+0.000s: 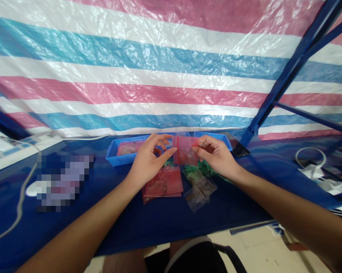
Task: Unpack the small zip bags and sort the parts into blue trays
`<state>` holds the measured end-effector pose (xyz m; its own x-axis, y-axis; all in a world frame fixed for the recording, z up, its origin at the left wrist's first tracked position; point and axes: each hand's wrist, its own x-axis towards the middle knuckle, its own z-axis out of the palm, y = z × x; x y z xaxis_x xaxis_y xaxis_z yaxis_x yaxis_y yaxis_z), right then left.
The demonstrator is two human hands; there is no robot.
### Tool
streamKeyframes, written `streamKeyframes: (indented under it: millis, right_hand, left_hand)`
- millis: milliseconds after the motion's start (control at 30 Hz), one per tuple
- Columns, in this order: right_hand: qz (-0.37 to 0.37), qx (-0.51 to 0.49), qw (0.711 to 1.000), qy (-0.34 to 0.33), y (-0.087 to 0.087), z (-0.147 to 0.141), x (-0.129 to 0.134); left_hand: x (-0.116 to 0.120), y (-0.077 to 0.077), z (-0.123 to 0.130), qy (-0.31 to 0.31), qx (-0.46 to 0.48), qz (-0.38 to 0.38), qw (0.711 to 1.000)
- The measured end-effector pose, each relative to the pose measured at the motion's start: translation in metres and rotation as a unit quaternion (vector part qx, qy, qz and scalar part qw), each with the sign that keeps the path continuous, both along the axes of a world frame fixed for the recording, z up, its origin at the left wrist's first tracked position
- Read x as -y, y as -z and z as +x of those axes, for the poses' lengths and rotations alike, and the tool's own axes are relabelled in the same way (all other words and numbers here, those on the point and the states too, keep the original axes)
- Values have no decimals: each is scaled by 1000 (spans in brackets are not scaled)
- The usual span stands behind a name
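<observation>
A small translucent pink-red zip bag [185,151] is stretched upright between my hands above the table. My left hand [148,157] pinches its left edge between thumb and fingers, while my right hand [218,154] grips the right edge. Whatever lies inside this bag is too blurred to make out. Below my left hand rests a stack of red zip bags [163,186]. Clear bags [200,192] with small brownish pieces lie beneath my right hand, overlapping some green bags [194,173].
Behind my hands stand blue plastic trays [110,154], one holding pink bags [127,148]. A dark flat object [241,150] lies at the right tray's end. White cables and adapters [313,171] sit far right; a pixelated patch covers something on the left. Striped sheeting hangs behind the table.
</observation>
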<state>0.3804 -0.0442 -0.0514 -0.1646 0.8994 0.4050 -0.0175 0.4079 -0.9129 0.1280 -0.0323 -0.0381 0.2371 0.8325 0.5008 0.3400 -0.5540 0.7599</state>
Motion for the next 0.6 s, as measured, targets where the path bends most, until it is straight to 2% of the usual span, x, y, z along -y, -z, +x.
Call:
streamKeyframes:
  millis: [67, 200, 267, 333, 433, 533, 600]
  right_hand:
    - [-1, -11, 1000, 8, 0, -2, 2]
    - [-4, 8, 998, -58, 0, -7, 11]
    - [-3, 24, 996, -90, 0, -8, 15]
    - [-2, 26, 995, -101, 0, -8, 16]
    - [7, 14, 997, -69, 4, -6, 12]
    - [54, 15, 998, 20, 8, -3, 5]
    - [70, 28, 996, 50, 9, -1, 1]
  left_hand:
    - [4, 1, 2, -3, -36, 45, 998]
    - [14, -1, 9, 120, -90, 49, 987]
    - [16, -2, 11, 132, -98, 49, 985]
    - [15, -3, 11, 117, -92, 41, 988]
    - [10, -1, 7, 80, -76, 22, 994]
    - [6, 1, 5, 60, -42, -11, 997]
    - [4, 2, 4, 58, -9, -39, 997]
